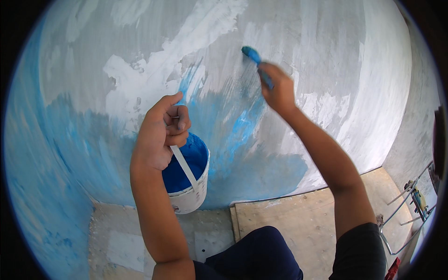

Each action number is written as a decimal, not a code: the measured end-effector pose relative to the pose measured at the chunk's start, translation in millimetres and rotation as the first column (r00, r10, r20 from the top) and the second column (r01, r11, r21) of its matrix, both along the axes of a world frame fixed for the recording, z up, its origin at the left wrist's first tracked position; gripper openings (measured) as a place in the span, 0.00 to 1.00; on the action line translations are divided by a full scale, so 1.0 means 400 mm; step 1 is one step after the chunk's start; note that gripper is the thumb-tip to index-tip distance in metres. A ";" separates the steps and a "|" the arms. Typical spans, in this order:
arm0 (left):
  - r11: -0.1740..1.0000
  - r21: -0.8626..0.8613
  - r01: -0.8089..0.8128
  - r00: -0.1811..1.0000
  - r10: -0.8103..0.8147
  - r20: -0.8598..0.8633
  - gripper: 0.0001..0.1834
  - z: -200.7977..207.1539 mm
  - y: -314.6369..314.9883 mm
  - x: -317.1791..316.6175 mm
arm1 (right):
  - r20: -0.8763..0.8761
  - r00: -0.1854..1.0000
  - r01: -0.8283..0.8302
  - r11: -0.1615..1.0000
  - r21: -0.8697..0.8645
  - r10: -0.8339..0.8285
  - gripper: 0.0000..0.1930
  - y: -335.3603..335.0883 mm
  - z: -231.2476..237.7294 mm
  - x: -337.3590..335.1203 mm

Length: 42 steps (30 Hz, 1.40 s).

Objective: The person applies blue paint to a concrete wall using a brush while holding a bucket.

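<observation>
My left hand point(170, 128) is closed round the white strap handle of a paint bucket point(189, 201), which hangs below it in front of the wall. Deep blue paint point(196, 151) shows inside the white bucket. Higher up and to the right, my right hand point(277, 88) grips a paintbrush point(254, 56) with a blue handle. Its dark, paint-covered tip is at a grey part of the wall point(322, 51); whether it touches cannot be made out. Blue strokes cover the lower wall, with grey and white patches above them.
A side wall point(28, 186) painted blue meets this wall at the left. A wooden board point(289, 217) lies along the wall's foot. Metal-framed gear point(415, 205) stands at the lower right, near a bare grey wall point(415, 130). My dark-clothed knee point(261, 252) is at the bottom.
</observation>
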State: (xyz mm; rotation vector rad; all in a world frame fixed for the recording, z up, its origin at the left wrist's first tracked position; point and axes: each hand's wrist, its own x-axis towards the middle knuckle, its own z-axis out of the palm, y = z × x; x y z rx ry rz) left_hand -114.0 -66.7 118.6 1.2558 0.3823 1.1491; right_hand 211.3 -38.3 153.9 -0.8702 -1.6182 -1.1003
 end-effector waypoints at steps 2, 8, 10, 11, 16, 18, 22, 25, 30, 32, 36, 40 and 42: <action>1.000 -0.005 0.005 1.000 -0.005 0.029 0.29 -0.004 -0.008 0.001 | 0.251 0.946 0.246 0.957 -0.152 -0.204 0.21 0.042 -0.156 0.018; 0.995 0.009 0.101 0.994 -0.101 0.028 0.28 0.007 -0.015 0.000 | 0.453 0.885 0.222 0.760 -0.611 0.105 0.19 -0.029 -0.343 -0.059; 0.998 0.004 0.063 0.997 -0.063 0.048 0.28 0.012 -0.025 0.001 | 0.307 0.926 0.119 0.602 -0.789 0.219 0.14 -0.025 -0.291 -0.056; 0.999 0.001 0.046 0.997 -0.046 0.064 0.28 0.012 -0.027 0.004 | 0.252 0.937 0.063 0.594 -0.802 0.241 0.13 -0.015 -0.257 -0.040; 0.996 -0.026 0.085 0.988 -0.081 0.129 0.27 0.012 -0.025 0.003 | -0.111 0.991 -0.131 0.791 -0.597 0.080 0.09 -0.021 0.019 -0.004; 0.995 -0.041 0.089 0.985 -0.082 0.152 0.27 0.019 -0.031 0.005 | -0.171 0.985 -0.107 0.890 -0.443 0.034 0.10 -0.049 0.078 -0.014; 0.984 -0.108 0.139 0.965 -0.110 0.237 0.25 0.023 -0.039 0.033 | -0.249 0.965 -0.089 0.996 -0.007 0.085 0.13 -0.015 -0.004 -0.002; 0.967 -0.128 0.221 0.948 -0.183 0.259 0.24 0.027 -0.033 0.063 | 0.004 1.000 0.014 0.984 -0.177 -0.013 0.23 0.023 -0.218 0.020; 0.961 -0.078 0.266 0.931 -0.235 0.280 0.24 0.023 -0.018 0.071 | 0.143 0.989 0.068 0.786 -0.614 0.025 0.20 -0.075 -0.395 -0.035; 0.953 -0.073 0.294 0.919 -0.260 0.297 0.24 0.029 -0.023 0.078 | 0.138 0.987 0.045 0.666 -0.744 0.087 0.18 -0.088 -0.390 -0.024; 0.908 -0.146 0.392 0.879 -0.324 0.349 0.23 0.034 -0.041 0.123 | 0.014 0.991 -0.069 0.592 -0.803 0.133 0.15 -0.118 -0.294 0.052; 0.874 -0.175 0.454 0.845 -0.360 0.397 0.21 0.026 -0.049 0.179 | -0.350 0.937 -0.229 0.759 -0.610 0.001 0.11 -0.133 -0.147 0.146; 0.841 -0.175 0.512 0.803 -0.396 0.446 0.21 0.019 -0.046 0.214 | -0.343 0.935 -0.204 0.921 -0.330 0.084 0.12 -0.129 -0.121 0.170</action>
